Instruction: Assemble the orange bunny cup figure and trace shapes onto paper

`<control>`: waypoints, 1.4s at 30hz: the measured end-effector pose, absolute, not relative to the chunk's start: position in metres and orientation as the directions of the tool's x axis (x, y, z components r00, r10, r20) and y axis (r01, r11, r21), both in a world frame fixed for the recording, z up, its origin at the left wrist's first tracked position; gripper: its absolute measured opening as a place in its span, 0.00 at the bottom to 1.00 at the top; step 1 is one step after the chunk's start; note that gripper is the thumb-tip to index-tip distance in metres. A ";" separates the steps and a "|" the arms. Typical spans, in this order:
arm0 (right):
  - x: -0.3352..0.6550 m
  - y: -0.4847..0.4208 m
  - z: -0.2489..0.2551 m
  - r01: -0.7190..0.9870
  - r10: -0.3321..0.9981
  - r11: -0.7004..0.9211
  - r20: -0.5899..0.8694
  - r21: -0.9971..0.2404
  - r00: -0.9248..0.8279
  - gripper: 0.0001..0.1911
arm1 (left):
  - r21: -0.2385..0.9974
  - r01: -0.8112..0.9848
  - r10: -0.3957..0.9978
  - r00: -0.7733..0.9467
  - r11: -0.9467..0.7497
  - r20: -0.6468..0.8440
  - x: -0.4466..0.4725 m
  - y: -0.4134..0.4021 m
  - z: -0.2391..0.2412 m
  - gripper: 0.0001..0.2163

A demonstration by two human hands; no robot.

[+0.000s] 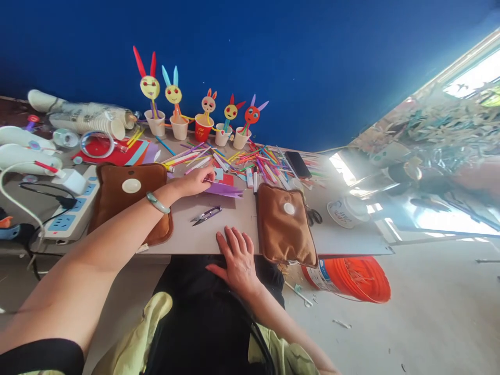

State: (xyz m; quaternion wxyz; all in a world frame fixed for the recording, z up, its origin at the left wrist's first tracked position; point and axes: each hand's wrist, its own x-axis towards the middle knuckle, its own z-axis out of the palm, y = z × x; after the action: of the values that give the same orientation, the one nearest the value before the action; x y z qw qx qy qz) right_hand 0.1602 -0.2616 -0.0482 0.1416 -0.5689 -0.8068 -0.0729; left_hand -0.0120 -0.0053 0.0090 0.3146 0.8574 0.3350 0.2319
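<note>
My left hand [197, 180] reaches across the table with its fingers closed on a purple paper sheet [224, 189] that lies flat among coloured straws. A green bangle [158, 202] circles that wrist. My right hand [236, 259] rests open, fingers spread flat, on the table's front edge [195, 249], holding nothing. Small thread snips [207, 214] lie on the table between the two hands. Two brown hot-water bags flank the hands, one at left [128, 200] and one at right [284, 225].
Several paper bunny figures in cups [203, 120] line the blue wall. Coloured straws [258, 161], a black phone [297, 164], stacked white cups [96, 122], a tape roll [96, 143], a power strip [72, 208], a white tub [346, 211] and scissors [313, 216] crowd the table. An orange bucket [353, 278] lies on the floor.
</note>
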 end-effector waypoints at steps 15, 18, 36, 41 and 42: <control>0.142 -0.193 -0.022 0.872 0.877 0.464 0.219 -0.159 -0.427 0.38 | 0.635 0.462 0.680 0.720 -0.619 0.139 -0.022 0.000 0.013 0.05; 0.156 -0.201 -0.023 0.908 0.906 0.392 0.230 -0.147 -0.354 0.35 | 0.573 0.452 0.620 0.774 -0.684 0.128 -0.022 0.001 0.012 0.08; 0.195 -0.182 0.022 0.870 0.866 0.490 0.148 -0.055 -0.478 0.36 | 0.646 0.436 0.622 0.780 -0.626 0.077 -0.026 0.000 0.020 0.07; 0.194 -0.159 0.007 0.833 0.834 0.550 0.087 -0.057 -0.544 0.41 | 0.679 0.422 0.616 0.786 -0.601 0.055 -0.026 0.001 0.019 0.09; 0.193 -0.158 0.003 0.831 0.832 0.554 0.078 -0.055 -0.550 0.42 | 0.683 0.425 0.621 0.782 -0.593 0.052 -0.026 0.002 0.017 0.09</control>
State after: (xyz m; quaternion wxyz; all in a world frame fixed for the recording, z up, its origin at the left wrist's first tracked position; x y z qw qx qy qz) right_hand 0.1934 -0.1583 0.0032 0.0476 -0.4722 -0.8802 0.0055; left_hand -0.0265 0.0023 0.0175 0.3394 0.8808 0.2970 0.1441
